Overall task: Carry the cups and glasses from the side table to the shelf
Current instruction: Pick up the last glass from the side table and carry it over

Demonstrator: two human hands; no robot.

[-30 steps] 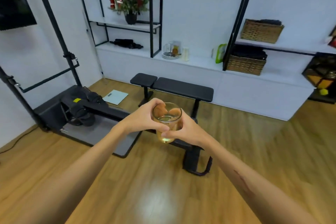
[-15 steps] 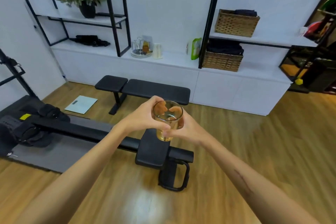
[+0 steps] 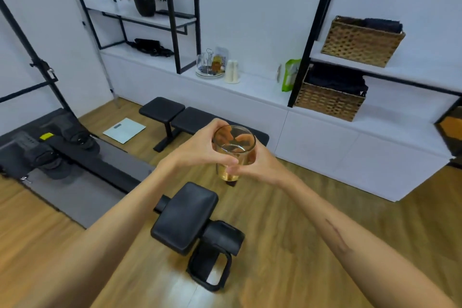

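An amber-tinted clear glass (image 3: 233, 150) is held upright in front of me, above the floor. My left hand (image 3: 197, 147) wraps its left side and my right hand (image 3: 260, 165) wraps its right side, fingers meeting at the front. Ahead, the white shelf (image 3: 252, 85) runs along the wall. On it stands a round tray with a few glasses (image 3: 210, 64) and a stack of pale cups (image 3: 232, 71) beside it.
A black workout bench (image 3: 200, 122) stands between me and the shelf, its padded end (image 3: 185, 217) right below my hands. A treadmill (image 3: 50, 147) lies at left, a scale (image 3: 124, 130) on the floor. Wicker baskets (image 3: 330, 100) and a green bag (image 3: 290, 75) sit on the shelf.
The view has moved closer to the shelf and bench. Both hands keep the same hold on the glass, which stays level in front of me.
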